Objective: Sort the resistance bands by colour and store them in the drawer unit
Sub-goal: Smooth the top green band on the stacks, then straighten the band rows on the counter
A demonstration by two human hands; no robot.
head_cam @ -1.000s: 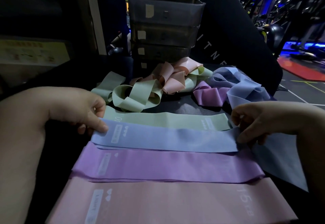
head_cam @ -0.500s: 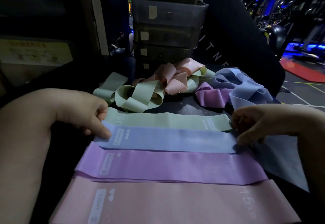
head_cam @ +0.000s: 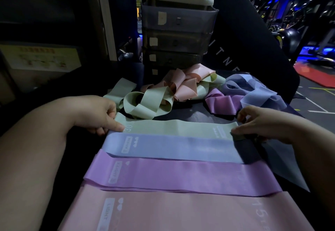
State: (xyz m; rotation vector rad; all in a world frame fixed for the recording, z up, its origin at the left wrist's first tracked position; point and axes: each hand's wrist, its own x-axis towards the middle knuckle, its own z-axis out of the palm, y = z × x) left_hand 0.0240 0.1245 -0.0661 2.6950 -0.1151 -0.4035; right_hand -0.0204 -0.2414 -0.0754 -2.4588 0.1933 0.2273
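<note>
Four resistance bands lie flat in a row on the dark table: green (head_cam: 174,127) farthest, then blue (head_cam: 172,147), purple (head_cam: 172,174) and pink (head_cam: 172,210) nearest me. My left hand (head_cam: 101,114) pinches the green band's left end, and my right hand (head_cam: 257,124) pinches its right end. Behind them sits a tangled pile of bands: green loops (head_cam: 145,104), pink (head_cam: 184,84), purple (head_cam: 221,102) and blue (head_cam: 253,93). The grey drawer unit (head_cam: 177,31) stands behind the pile with all its drawers closed.
A black panel with white letters (head_cam: 244,49) rises behind and to the right of the drawer unit. The table's right edge drops to a gym floor with a red mat (head_cam: 317,75). A yellow poster (head_cam: 39,58) hangs on the left.
Both hands have left the ends of the blue band and moved a little farther away onto the ends of the green band. The blue band now lies flat.
</note>
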